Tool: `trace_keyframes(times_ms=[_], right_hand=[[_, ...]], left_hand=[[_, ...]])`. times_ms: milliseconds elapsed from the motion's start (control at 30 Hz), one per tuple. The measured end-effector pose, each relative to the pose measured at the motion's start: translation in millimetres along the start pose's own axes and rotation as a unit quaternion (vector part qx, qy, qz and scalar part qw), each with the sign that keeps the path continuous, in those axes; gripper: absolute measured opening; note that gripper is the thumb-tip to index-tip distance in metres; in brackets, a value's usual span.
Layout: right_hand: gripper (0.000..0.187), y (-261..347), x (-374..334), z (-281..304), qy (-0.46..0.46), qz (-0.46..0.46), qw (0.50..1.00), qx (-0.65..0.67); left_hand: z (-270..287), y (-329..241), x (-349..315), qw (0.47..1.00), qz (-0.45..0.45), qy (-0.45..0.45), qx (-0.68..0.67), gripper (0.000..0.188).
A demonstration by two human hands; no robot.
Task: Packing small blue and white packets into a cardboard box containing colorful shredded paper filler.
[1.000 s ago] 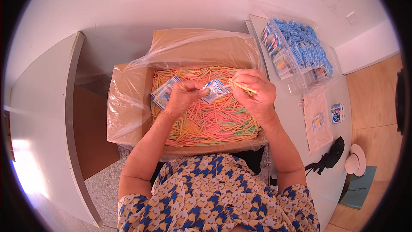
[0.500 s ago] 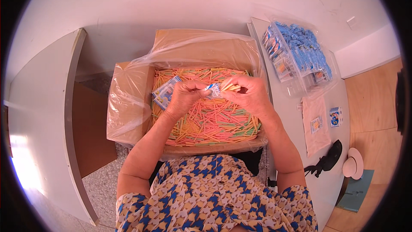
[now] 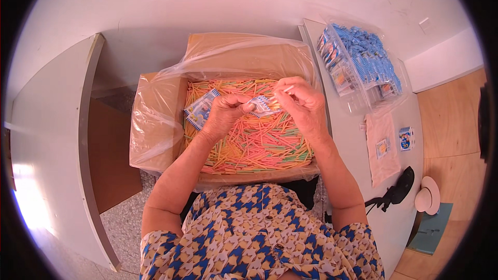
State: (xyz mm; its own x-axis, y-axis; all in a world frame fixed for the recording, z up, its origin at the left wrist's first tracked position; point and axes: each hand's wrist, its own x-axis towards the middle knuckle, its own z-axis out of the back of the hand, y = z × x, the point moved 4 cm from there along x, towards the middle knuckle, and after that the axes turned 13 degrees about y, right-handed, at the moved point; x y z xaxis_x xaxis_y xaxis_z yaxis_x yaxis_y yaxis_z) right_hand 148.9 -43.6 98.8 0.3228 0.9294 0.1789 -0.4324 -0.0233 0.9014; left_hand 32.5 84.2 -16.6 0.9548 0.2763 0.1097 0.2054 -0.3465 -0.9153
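Over a cardboard box full of thin coloured sticks [image 3: 254,148], my left hand [image 3: 224,116] pinches a small blue-and-white packet [image 3: 265,106] by its edge. Yellowish sticks show at the packet's right end. My right hand [image 3: 306,106] is just right of the packet, with one pale stick [image 3: 289,88] pinched between thumb and fingers. More blue-and-white packets [image 3: 199,110] are left of my left hand; whether its palm holds them or they lie on the sticks, I cannot tell.
Clear plastic lines the cardboard box [image 3: 155,124]. On the right-hand table [image 3: 350,140] are a clear tub [image 3: 363,67] of blue packets, a pale cloth [image 3: 381,161] with a packet on it, another small packet [image 3: 406,139] and a black device [image 3: 399,186]. A grey panel [image 3: 57,140] stands at left.
My right hand has drawn back and up from the packet. The several sticks it held at the packet now show at the packet's end, and it pinches one stick. The packet appears more spread out.
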Motion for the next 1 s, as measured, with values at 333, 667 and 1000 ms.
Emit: trace_keyframes(times_ms=[333,667,1000], right_hand=[[0.011,12.7,-3.7,-2.7,-0.034,0.041,0.998,0.038],[0.014,21.2,-4.2,-4.9,0.051,0.104,0.986,-0.122],[0.016,22.7,-0.8,-10.0,0.025,0.121,0.981,-0.15]], left_hand=[[4.2,7.6,2.7,1.0,0.006,0.002,-0.012,0.011],[3.7,8.0,1.4,1.0,-0.003,0.016,-0.023,0.01],[-1.5,0.8,-1.3,1.0,0.011,0.017,-0.014,0.012]])
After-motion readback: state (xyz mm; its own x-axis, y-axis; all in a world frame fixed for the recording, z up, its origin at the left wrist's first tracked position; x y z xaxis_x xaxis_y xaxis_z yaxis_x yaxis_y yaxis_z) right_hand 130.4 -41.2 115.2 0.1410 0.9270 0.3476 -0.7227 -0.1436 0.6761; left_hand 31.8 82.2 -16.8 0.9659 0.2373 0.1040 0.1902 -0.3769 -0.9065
